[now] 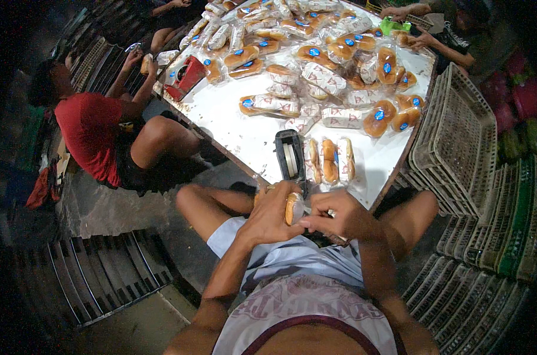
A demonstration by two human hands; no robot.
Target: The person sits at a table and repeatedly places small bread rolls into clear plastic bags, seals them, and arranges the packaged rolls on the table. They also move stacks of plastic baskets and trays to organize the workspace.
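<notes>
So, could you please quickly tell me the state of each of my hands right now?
Left hand: closed, holding a bread roll.
Right hand: closed, apparently pinching the end of the roll's clear plastic bag.

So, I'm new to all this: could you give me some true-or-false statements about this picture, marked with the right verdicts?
1. The left hand holds a bun. True.
2. The right hand lies flat on the tabletop. False: the right hand is raised beside that bun, fingers curled.
3. Three wrapped buns lie side by side, just right of the black dispenser. True.
4. The tabletop is green. False: the tabletop is white.
5. The person in the red shirt is right of the table. False: that person is on the left.
6. A red dispenser lies near the table's left edge. True.
</notes>
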